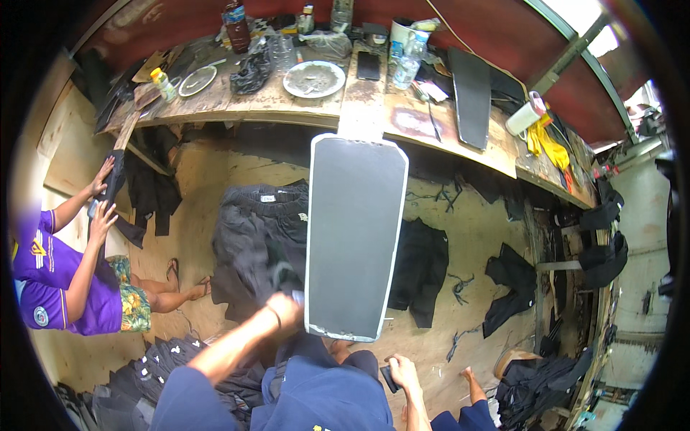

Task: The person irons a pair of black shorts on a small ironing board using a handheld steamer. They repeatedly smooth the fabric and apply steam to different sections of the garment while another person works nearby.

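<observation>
A long padded board [356,237], grey with a pale rim, juts toward me from the bench. By its lower left edge is my left hand [285,310], closed, with a bit of something pale at the fingers that I cannot make out. Just beyond that hand spreads a pair of black elastic-waist pants [259,223]; whether I touch it is unclear. My right hand [404,373], low and right of the board, is wrapped round a small flat black object [389,378]. Another black garment [420,269] shows behind the board's right side.
At left, a person in a purple shirt [65,280] has both hands on a narrow dark board [111,179]. The wooden bench [417,122] carries plates, bottles, a phone [368,65] and a dark board [471,97]. Black garment piles [180,370] lie lower left and right.
</observation>
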`<state>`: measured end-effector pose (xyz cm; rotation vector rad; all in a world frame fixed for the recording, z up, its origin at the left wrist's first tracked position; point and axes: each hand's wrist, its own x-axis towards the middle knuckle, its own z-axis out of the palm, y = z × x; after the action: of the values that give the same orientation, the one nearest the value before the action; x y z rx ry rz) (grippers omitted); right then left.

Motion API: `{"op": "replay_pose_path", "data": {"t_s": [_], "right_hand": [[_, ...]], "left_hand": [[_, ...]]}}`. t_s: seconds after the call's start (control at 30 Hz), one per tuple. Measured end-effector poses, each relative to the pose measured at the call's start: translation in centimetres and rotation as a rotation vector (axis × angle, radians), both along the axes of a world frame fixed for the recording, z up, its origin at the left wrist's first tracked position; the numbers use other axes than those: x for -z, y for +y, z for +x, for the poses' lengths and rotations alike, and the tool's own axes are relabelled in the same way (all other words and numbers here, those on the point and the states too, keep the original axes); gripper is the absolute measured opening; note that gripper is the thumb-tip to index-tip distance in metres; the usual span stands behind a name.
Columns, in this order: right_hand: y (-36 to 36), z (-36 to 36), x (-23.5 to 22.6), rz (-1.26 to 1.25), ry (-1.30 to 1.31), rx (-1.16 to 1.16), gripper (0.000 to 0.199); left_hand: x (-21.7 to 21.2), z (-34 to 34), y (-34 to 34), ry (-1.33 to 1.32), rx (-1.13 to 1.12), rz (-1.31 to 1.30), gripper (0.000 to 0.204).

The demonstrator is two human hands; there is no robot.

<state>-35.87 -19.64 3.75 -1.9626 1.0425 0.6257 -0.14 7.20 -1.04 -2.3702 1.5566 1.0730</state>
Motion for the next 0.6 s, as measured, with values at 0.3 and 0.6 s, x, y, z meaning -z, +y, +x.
{"op": "replay_pose_path", "data": {"t_s": [0.3,0.6], "right_hand": [[2.4,12.3,-10.6,0.307,0.115,-0.816,0.060],[-6.7,17.2,-13.2,-0.197,-0.165,-0.495,0.058]], "left_hand": [[-12.9,-11.9,-2.0,0.416,0.062,-0.411,0.040],[-16.5,-0.2,-3.4,-0.186,-0.246,-0.773,0.053]]}}
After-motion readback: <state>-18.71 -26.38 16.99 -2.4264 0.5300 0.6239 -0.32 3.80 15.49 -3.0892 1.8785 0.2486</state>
